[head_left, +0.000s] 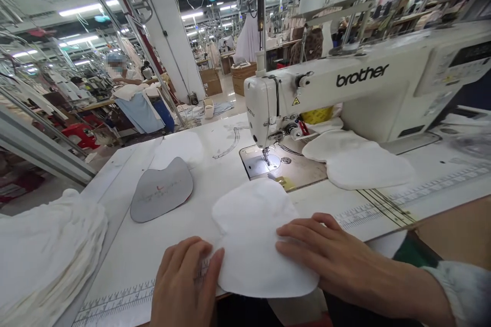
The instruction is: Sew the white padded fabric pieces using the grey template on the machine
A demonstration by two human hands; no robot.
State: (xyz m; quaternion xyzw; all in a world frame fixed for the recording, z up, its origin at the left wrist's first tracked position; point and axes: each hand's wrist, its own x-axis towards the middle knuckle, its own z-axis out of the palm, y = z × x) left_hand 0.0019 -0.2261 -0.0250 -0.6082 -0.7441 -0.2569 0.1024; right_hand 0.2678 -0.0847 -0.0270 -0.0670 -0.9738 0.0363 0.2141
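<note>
A white curved fabric piece (pixel 253 235) lies flat at the table's front edge, its lower end reaching slightly over it. My right hand (pixel 330 253) rests flat on the right side of this cloth, fingers stretched out. At the lower left edge of the cloth is my left hand (pixel 184 278), thumb apart from the bent fingers and its tip touching or close to the rim; nothing shows between them. Just beyond the cloth stands the white sewing machine (pixel 318 87), its lit presser foot (pixel 266 156) over the metal plate.
A grey template (pixel 163 191) with red marks lies left of the cloth. A stack of white fabric pieces (pixel 46 255) fills the far left. More white cloth (pixel 356 163) lies under the machine arm. A printed ruler (pixel 118 299) runs along the front edge. Another person (pixel 123 69) sits beyond.
</note>
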